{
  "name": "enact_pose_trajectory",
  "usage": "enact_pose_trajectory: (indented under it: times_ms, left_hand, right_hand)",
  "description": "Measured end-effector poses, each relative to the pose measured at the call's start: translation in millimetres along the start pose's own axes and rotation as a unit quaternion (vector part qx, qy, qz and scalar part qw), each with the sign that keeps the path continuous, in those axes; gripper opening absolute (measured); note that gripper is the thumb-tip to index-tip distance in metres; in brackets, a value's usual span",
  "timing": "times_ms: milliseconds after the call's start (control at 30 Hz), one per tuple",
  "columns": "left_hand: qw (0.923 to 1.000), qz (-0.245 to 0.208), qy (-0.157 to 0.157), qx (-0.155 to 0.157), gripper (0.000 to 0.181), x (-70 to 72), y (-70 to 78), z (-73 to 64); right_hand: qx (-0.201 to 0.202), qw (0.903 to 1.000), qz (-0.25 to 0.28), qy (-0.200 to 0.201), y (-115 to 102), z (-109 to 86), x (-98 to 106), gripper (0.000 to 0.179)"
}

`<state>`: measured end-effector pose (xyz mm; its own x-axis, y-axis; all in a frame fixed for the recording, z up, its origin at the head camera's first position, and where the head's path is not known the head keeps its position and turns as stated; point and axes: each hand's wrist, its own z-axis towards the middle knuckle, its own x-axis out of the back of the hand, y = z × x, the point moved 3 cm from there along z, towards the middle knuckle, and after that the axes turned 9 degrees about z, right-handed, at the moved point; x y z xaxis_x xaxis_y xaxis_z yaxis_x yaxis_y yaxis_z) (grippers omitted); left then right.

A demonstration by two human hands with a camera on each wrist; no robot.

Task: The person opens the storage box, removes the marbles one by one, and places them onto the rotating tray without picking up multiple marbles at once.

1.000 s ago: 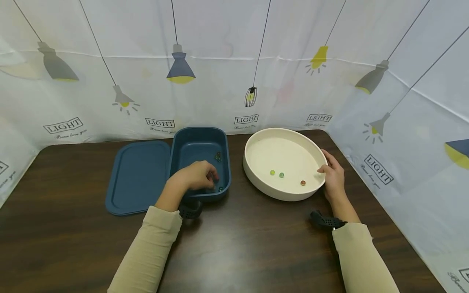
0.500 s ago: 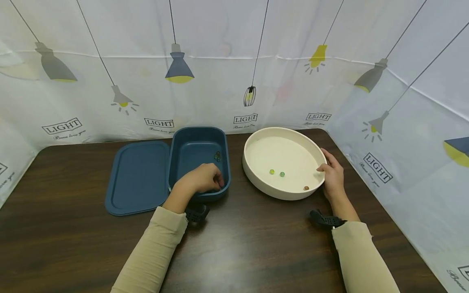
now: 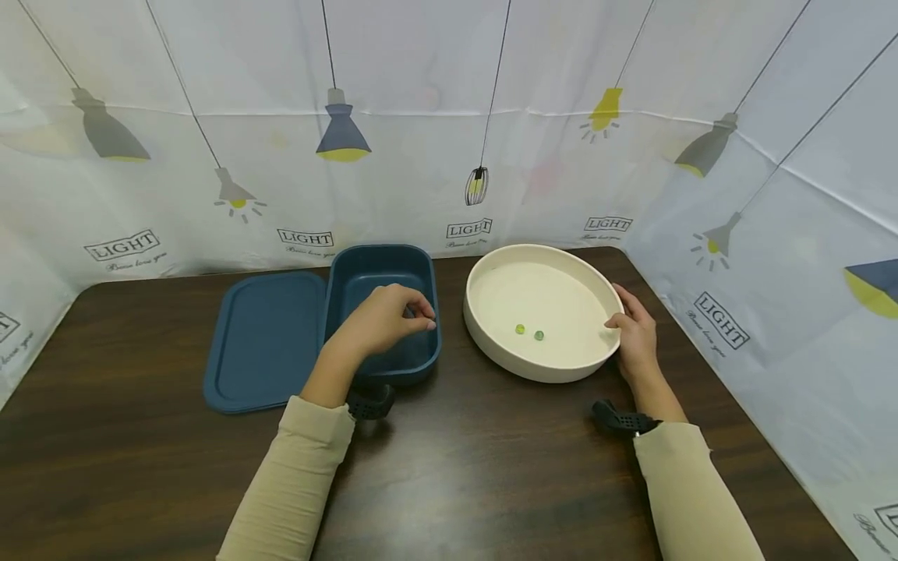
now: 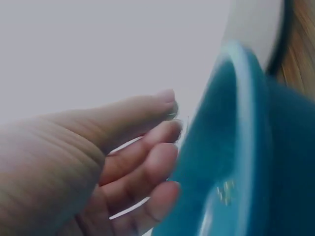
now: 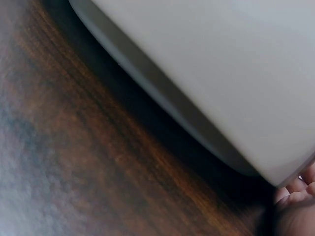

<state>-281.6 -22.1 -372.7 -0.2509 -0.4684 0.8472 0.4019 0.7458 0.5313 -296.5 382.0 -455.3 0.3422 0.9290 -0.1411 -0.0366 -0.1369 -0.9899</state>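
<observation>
My left hand (image 3: pixel 386 318) is over the deep blue box (image 3: pixel 347 284), its fingertips overlapping the right rim in the head view. Thumb and forefinger pinch a small clear glass marble (image 4: pixel 173 116), mostly covered by the fingertips. Blurred marbles (image 4: pixel 227 191) lie inside the box in the left wrist view; the hand hides them in the head view. With thumb over the rim and fingers outside, my right hand (image 3: pixel 637 339) grips the right side of a round cream tray (image 3: pixel 533 273). A yellow-green marble (image 3: pixel 520 329) and a green marble (image 3: pixel 539 336) rest on its floor.
A flat blue lid (image 3: pixel 266 343) lies left of the box on the dark wooden table (image 3: pixel 449 467). Behind and to the right hangs a white curtain (image 3: pixel 407 156) printed with lamps. The box and tray stand side by side with a narrow gap.
My left hand dipped to the box's near right corner, then rose toward its right rim. The orange-red marble in the tray rolled toward the near wall and is out of sight.
</observation>
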Motion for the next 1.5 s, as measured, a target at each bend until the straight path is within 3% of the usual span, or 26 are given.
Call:
enact_pose_trajectory:
  times_ms: [133, 333, 567, 833, 933, 1133, 1300, 1500]
  left_hand:
    - [0.999, -0.024, 0.037, -0.008, 0.014, -2.2, 18.0, 11.6]
    - [0.9949, -0.085, 0.055, 0.006, 0.015, -15.3, 43.1, 43.7]
    - [0.9852, -0.155, 0.063, 0.033, 0.021, -43.1, 70.0, 81.6]
    - [0.9792, -0.182, 0.067, 0.06, 0.016, -75.5, 90.3, 116.7]
    - [0.9807, -0.169, 0.069, 0.07, 0.015, -85.1, 93.3, 127.5]
    - [0.9934, -0.074, 0.035, 0.081, 0.012, -101.5, 96.4, 141.2]
    - [0.9961, -0.059, 0.015, 0.064, 0.014, -106.8, 94.1, 144.9]
    - [0.9967, -0.038, -0.001, 0.072, 0.014, -106.8, 87.4, 145.3]
  right_hand:
    - [0.003, 1.0, -0.001, -0.004, 4.7, 1.8, 0.4, 0.075]
    - [0.006, 1.0, 0.001, -0.006, 7.0, 3.6, -0.3, 0.075]
    - [0.012, 0.9999, -0.003, -0.008, 5.0, 5.4, 0.0, 0.074]
    - [0.009, 0.9999, -0.007, -0.001, 2.0, 5.4, 0.7, 0.075]
    - [0.019, 0.9998, -0.004, -0.002, -0.1, 5.6, 0.7, 0.074]
    - [0.014, 0.9998, -0.014, 0.004, -0.8, 1.7, 5.9, 0.075]
    - [0.008, 0.9997, -0.02, 0.007, 0.4, -1.4, 9.4, 0.075]
    - [0.012, 0.9996, -0.022, -0.012, -0.9, -1.5, 3.8, 0.074]
